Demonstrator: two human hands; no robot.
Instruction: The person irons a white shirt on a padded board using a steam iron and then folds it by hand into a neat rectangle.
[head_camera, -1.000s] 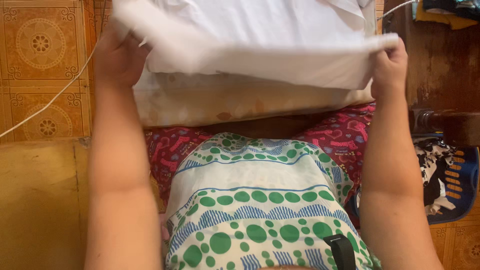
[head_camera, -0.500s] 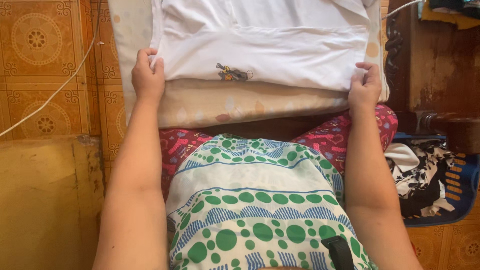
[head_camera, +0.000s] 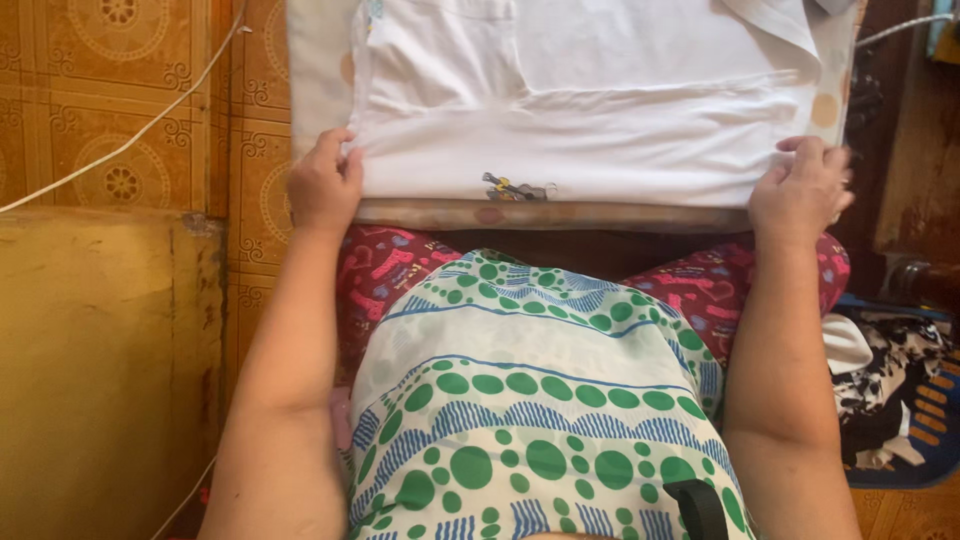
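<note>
The left hand (head_camera: 325, 185) and right hand (head_camera: 800, 192) are each pinching a near corner of the folded white shirt (head_camera: 600, 110), fingers pressed together on the cloth. The shirt is lying flat between the fingers on a padded board (head_camera: 320, 70). Right of the right fingers, a blue basket (head_camera: 925, 420) is holding black-and-white clothes.

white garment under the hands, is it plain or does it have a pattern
Plain white garment, except one small dark-and-yellow motif near its front edge, between both hands; shows best in the head view.
</note>
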